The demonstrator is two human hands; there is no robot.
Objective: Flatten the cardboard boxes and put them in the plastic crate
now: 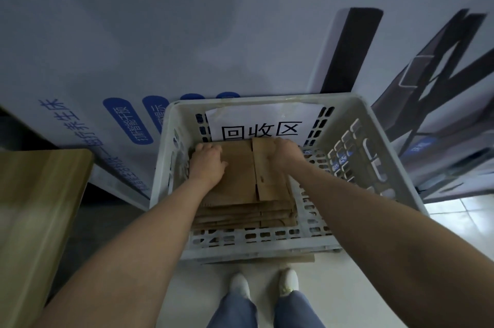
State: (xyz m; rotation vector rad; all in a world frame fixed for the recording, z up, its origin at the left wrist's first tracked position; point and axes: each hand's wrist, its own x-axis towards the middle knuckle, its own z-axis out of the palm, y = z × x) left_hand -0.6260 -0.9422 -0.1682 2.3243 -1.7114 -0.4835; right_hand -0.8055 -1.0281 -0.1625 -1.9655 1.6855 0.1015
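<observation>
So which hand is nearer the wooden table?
Left. The left hand is at the left of the flattened cardboard, toward the wooden table; the right hand at its right, farther.

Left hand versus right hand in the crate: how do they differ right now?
The left hand rests on the wide left panel of the top cardboard; the right hand on its narrow right panel. Left knuckles show, bent at the edge; right fingers are hidden. Both are at the sheet's far end, inside the crate.

Dim, bluish, soft indoor view.
The brightest patch is glare on the floor tiles [451,218] at right; the wall [187,20] is murky, the edges bow from the wide lens, and everything is slightly blurred.
</observation>
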